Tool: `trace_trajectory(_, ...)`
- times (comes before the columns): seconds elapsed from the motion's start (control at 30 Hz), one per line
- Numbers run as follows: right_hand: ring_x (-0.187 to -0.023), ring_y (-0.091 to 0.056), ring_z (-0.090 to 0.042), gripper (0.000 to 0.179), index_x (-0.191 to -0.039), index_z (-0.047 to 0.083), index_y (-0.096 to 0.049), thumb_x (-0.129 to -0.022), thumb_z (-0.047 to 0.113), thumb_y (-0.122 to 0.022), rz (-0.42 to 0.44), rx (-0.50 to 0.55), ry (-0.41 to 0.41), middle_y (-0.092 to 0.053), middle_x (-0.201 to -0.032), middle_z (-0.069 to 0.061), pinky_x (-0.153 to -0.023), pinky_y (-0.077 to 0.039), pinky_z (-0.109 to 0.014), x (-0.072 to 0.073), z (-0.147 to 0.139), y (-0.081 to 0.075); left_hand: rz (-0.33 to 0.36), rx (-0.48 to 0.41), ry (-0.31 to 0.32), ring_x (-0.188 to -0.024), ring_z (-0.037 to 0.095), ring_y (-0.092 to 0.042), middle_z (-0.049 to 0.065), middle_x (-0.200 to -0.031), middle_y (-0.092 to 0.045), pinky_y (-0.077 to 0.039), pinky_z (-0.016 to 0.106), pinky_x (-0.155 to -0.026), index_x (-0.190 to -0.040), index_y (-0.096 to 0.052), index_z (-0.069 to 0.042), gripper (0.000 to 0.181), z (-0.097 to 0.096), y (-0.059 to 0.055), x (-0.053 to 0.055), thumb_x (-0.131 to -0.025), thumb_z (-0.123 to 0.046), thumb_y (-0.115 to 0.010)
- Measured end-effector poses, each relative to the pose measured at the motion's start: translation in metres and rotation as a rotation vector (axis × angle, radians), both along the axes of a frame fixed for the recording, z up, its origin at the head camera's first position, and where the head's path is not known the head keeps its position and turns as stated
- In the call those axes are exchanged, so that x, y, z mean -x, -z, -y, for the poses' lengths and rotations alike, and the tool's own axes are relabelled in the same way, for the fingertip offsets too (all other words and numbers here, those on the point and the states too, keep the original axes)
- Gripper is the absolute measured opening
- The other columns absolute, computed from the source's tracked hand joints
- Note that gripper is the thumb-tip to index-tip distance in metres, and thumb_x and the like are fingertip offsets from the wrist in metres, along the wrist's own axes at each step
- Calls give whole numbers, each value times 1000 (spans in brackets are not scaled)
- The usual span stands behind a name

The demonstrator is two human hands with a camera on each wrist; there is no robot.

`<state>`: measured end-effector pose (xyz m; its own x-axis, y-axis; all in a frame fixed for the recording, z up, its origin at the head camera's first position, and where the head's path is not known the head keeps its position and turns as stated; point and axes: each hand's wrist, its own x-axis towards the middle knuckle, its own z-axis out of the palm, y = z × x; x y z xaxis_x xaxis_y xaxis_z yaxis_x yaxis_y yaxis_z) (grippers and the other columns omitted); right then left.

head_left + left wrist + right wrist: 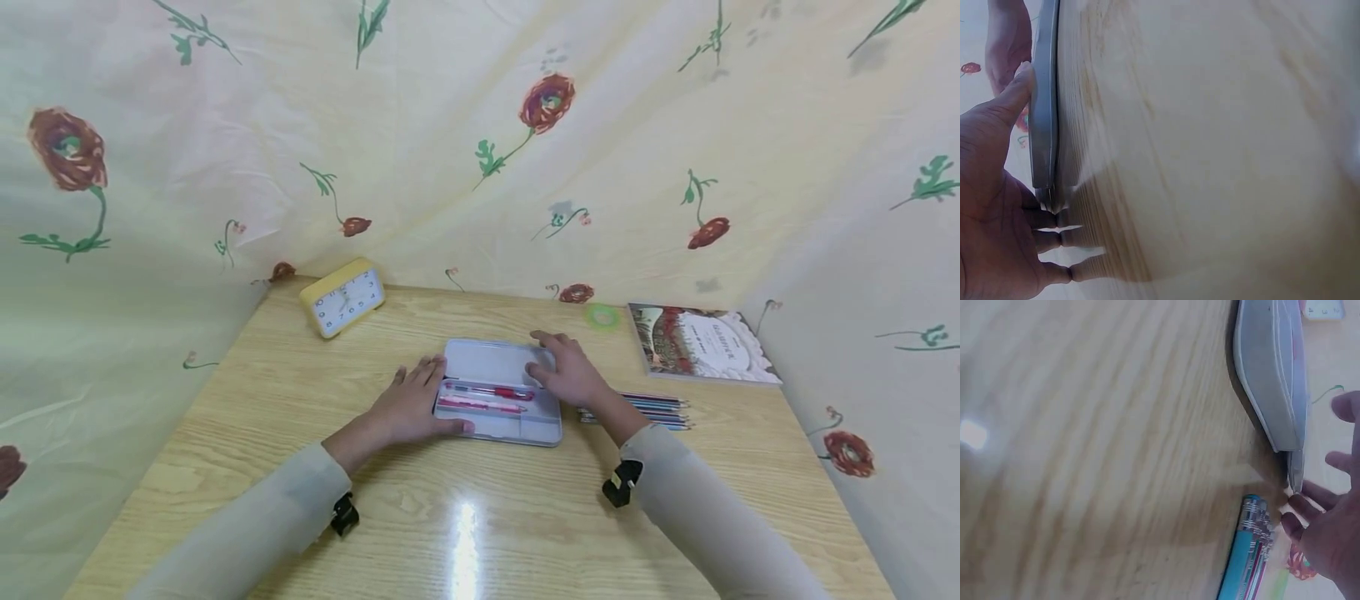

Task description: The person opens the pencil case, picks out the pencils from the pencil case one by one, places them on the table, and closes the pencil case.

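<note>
An opened pencil case (540, 430) lies on the table with its lid (487, 360) folded back toward the wall. Inside are a red pen (513, 392) and a pink pen or pencil (480, 406). My left hand (411, 410) rests at the case's left end, its thumb on the front rim and its other fingers extended beside it, fingertips down at the table in the left wrist view. My right hand (573, 377) is over the lid's right end, thumb and fingers spread. In the right wrist view, some fingertips touch or nearly touch the lid's edge.
Several pencils (652, 410) lie beneath and right of my right forearm. Farther back are a green tape roll (602, 316) and a book (705, 343). A yellow clock (342, 297) stands at the back left. Flowered cloth (450, 167) encloses the table (405, 533).
</note>
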<state>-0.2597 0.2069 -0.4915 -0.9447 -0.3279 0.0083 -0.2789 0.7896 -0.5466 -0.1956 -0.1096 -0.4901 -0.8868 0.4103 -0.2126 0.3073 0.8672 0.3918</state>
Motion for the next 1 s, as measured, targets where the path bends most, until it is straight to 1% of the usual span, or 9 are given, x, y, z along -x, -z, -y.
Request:
trace_trajectory(0.17,-145,-48,-49,72,-168,11,-44,-104,32,-68,18,-30,-41,-52,-160,-28,-119,-47,-71,1,2,-2,13,-26,-15,-175,37,-9,15,-187,-11,-8,61,-142,-177,-10,-2,134,0,0,-1,-91,-87,-67)
trace_trajectory(0.3,-143,-46,-48,74,-168,10,-45,-101,29,-71,-29,-42,-49,-48,-161,-29,-116,-49,-69,-5,3,-9,7,-77,-36,-174,38,-12,17,-187,-13,-8,62,-142,-178,-7,-4,137,-1,1,-3,-88,-84,-72)
trace_trajectory(0.4,-142,-44,-47,73,-166,8,-47,-100,27,-72,-99,-38,-60,-48,-159,-28,-112,-50,-67,-14,1,-17,-8,-113,-52,-174,40,-16,20,-186,-16,-10,63,-141,-178,-7,-3,140,-3,1,-5,-86,-82,-77)
trace_trajectory(0.5,-141,-41,-45,72,-165,9,-48,-99,25,-73,-189,-23,-92,-48,-159,-25,-107,-50,-64,-27,-4,-25,-15,-117,-69,-173,41,-17,23,-185,-17,-12,62,-141,-177,-7,-1,142,-4,1,-8,-85,-82,-78)
trace_trajectory(0.63,-135,-41,-40,69,-163,10,-50,-100,24,-73,-361,-4,-165,-49,-154,-21,-100,-49,-59,-49,-14,-29,-30,-98,-79,-173,42,-17,25,-184,-16,-13,61,-141,-176,-7,2,142,-5,0,-11,-86,-82,-77)
trace_trajectory(0.73,-122,-45,-32,65,-159,11,-56,-97,23,-74,-505,20,-223,-55,-143,-16,-91,-47,-49,-64,-18,-26,-52,-103,-74,-172,44,-20,27,-183,-18,-14,62,-141,-175,-9,4,141,-5,0,-11,-87,-80,-78)
trace_trajectory(0.8,-113,-46,-28,63,-154,9,-60,-95,23,-76,-569,40,-273,-58,-134,-14,-86,-44,-43,-72,-18,-21,-65,-109,-77,-171,45,-22,26,-183,-20,-15,63,-140,-175,-11,4,140,-4,2,-11,-86,-80,-79)
trace_trajectory(0.9,-104,-47,-22,55,-146,10,-68,-94,26,-78,-598,14,-339,-62,-124,-9,-83,-41,-40,-79,-14,-12,-77,-138,-90,-169,46,-26,26,-182,-24,-16,64,-140,-176,-14,2,139,-2,4,-9,-84,-77,-83)
trace_trajectory(1.0,-106,-51,-21,47,-141,16,-72,-99,36,-77,-556,-78,-373,-63,-125,-6,-88,-45,-43,-84,-8,-3,-74,-189,-93,-167,47,-30,26,-180,-29,-17,68,-138,-177,-15,-3,141,-2,4,-7,-80,-75,-88)
